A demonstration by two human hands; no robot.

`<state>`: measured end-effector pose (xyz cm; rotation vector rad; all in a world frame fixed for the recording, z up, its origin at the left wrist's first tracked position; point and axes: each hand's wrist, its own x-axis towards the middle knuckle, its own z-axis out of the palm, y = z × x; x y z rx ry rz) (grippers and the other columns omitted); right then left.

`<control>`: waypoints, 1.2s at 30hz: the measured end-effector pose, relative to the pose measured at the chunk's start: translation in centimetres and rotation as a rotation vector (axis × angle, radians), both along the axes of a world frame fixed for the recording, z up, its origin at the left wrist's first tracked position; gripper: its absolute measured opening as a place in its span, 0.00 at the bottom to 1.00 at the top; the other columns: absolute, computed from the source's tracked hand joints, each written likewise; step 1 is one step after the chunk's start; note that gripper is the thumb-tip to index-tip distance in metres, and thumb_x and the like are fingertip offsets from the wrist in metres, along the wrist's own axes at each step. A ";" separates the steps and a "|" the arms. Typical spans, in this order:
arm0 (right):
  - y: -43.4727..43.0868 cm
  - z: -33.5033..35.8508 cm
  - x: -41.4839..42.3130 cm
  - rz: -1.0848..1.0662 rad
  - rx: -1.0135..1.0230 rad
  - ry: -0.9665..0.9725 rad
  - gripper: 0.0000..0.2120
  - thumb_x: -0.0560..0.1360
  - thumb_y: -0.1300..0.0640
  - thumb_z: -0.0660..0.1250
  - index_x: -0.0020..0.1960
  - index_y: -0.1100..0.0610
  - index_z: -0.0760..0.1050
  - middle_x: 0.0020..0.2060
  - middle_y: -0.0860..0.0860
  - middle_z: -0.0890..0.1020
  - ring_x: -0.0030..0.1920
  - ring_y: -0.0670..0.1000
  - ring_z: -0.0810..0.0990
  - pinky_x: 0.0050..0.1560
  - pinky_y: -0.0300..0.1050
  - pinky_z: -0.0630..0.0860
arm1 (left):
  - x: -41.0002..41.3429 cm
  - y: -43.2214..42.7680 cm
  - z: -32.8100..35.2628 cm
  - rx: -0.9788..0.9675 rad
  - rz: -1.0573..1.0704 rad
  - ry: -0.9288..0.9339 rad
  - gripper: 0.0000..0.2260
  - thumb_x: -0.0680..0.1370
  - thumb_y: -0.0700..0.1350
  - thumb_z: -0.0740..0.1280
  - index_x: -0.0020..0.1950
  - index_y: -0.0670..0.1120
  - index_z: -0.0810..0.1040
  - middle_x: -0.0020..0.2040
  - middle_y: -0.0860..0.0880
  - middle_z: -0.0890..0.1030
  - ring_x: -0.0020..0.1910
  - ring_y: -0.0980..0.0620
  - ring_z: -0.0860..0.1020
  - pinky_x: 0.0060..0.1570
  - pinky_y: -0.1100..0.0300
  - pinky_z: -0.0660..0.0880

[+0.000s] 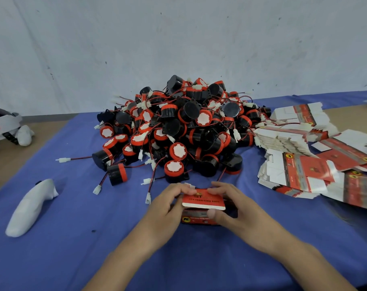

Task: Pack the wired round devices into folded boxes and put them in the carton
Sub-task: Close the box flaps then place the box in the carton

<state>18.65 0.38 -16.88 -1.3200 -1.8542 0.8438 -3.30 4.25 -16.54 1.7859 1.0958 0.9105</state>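
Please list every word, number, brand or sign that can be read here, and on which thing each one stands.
Nothing is surely legible.
On the red box: dark print lines on flap and front, too blurred.
On its front: a yellow round sign with a dark animal figure, no legible words.
On the flat boxes at right: yellow signs and small print, too small.
On the round devices: white caps, no print visible.

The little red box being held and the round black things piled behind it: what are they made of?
The red box looks like thin printed cardboard: its flap edge shows pale, raw board. The round devices seem moulded plastic, black with red rims, some faces faintly shiny.
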 end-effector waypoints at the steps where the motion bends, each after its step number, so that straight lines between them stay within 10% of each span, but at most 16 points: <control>1: -0.2 0.0 0.0 0.009 0.007 -0.026 0.29 0.66 0.19 0.60 0.64 0.28 0.66 0.70 0.24 0.63 0.65 0.33 0.72 0.59 0.31 0.73 | -0.2 0.0 -0.1 -0.004 -0.002 0.005 0.17 0.85 0.39 0.57 0.56 0.57 0.81 0.64 0.63 0.77 0.65 0.63 0.74 0.61 0.63 0.75; 9: -0.7 0.1 0.2 0.020 0.055 -0.108 0.24 0.75 0.31 0.63 0.69 0.30 0.63 0.68 0.25 0.65 0.66 0.31 0.69 0.60 0.25 0.67 | -1.4 -0.6 -0.4 0.156 -0.121 0.263 0.20 0.73 0.71 0.62 0.64 0.72 0.70 0.72 0.74 0.63 0.67 0.67 0.70 0.64 0.58 0.74; 20: -0.3 -0.1 0.4 0.027 0.146 -0.197 0.20 0.79 0.36 0.60 0.70 0.33 0.69 0.71 0.26 0.64 0.68 0.31 0.70 0.65 0.37 0.72 | -1.2 -0.6 -0.1 0.372 -0.108 0.368 0.17 0.76 0.70 0.57 0.64 0.75 0.68 0.72 0.75 0.62 0.69 0.74 0.64 0.63 0.71 0.70; 36: -0.6 -0.3 -0.6 -0.017 0.218 -0.173 0.15 0.83 0.36 0.52 0.67 0.28 0.67 0.68 0.31 0.71 0.64 0.38 0.75 0.60 0.44 0.78 | -1.1 -0.1 -0.4 0.165 -0.088 0.096 0.15 0.74 0.66 0.63 0.60 0.74 0.76 0.70 0.67 0.73 0.70 0.69 0.68 0.62 0.67 0.74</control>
